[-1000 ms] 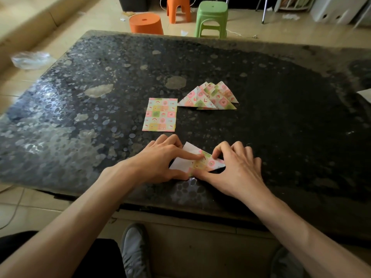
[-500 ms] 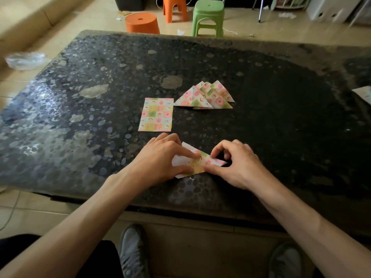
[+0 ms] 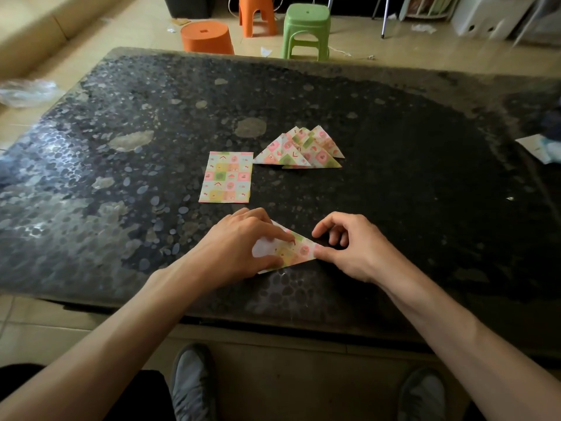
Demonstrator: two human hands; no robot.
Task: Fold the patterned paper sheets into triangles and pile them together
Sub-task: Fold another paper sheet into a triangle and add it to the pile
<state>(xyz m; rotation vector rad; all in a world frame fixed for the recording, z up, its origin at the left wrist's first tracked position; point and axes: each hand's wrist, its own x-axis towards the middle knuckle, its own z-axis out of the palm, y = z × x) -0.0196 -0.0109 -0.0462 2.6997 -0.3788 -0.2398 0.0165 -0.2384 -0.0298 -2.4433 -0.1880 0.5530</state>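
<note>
The half-folded sheet (image 3: 291, 252) lies near the near edge of the tabletop (image 3: 425, 177), about midway along it. Its patterned flap is turned over a white underside. The left hand (image 3: 239, 247) lies flat over the sheet's left part, fingers straight and pressing down, forefinger stretched along the flap; this looks meant to pin the paper so the fold cannot slip. The right hand (image 3: 355, 253) has its fingers curled, with thumb and forefinger closed on the sheet's right tip, probably to line up the corner and sharpen the crease there.

Further in, toward the middle of the tabletop, the pile of triangles (image 3: 299, 150) lies fanned, the pieces overlapping. Just to its left, apart from it, sits the flat sheet stack (image 3: 226, 177), squared up and within easy reach. How many sheets it holds I cannot tell.

No container holds the papers; both groups lie straight on the tabletop. On the floor beyond the far edge an orange tub (image 3: 207, 38) stands upside down, so anything under it is hidden.
</note>
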